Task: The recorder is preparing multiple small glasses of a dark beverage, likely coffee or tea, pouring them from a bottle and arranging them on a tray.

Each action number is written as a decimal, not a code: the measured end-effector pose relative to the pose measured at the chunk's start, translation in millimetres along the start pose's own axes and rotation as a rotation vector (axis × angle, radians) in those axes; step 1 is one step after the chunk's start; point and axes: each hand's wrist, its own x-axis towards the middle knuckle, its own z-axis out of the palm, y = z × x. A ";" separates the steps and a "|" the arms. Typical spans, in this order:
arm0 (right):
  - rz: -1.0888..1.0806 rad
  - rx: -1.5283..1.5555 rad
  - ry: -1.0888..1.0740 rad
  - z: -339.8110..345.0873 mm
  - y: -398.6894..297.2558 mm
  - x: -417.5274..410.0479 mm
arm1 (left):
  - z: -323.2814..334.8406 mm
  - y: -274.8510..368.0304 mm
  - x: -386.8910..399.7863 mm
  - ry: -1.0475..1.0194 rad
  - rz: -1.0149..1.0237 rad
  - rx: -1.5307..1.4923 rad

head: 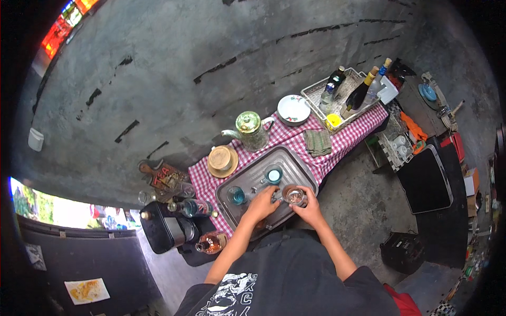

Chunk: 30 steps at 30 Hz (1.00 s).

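Note:
A clear glass cup [294,196] is in my right hand [311,210], which wraps its right side over the front of a grey metal tray [302,162]. My left hand [261,205] is at the cup's left side, its thumb and fingertips beside the glass handle; I cannot tell whether they grip it. Behind my hands stands a glass cup with blue contents and a white round top [273,175]. To the left of my left hand, another glass with blue liquid [236,195] rests on the tray. Something small and shiny lies between these two, partly hidden.
A checked tablecloth [336,158] lies under the tray. Behind it stand a metal teapot [251,132], a lidded wooden pot [221,159], white bowls [293,109] and a folded cloth [318,143]. A basket [316,102] holds several bottles. More bottles [212,241] stand at left.

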 end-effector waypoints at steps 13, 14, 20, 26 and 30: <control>-0.080 -0.241 -0.187 -27.1 -16.1 24.6 | 43.3 -9.1 25.6 -0.049 -0.025 0.049; -0.101 -0.253 -0.192 -27.4 -17.5 24.9 | 46.1 -11.7 26.2 -0.040 -0.017 0.053; -0.150 -0.263 -0.214 -27.1 -12.2 24.3 | 47.0 -8.4 29.1 -0.079 -0.014 -0.008; -0.129 -0.280 -0.223 -24.3 -15.8 26.1 | 44.4 -15.0 30.5 -0.110 0.007 -0.056; -0.112 -0.299 -0.207 -21.7 -18.7 25.0 | 40.6 -21.5 37.1 -0.153 0.028 -0.057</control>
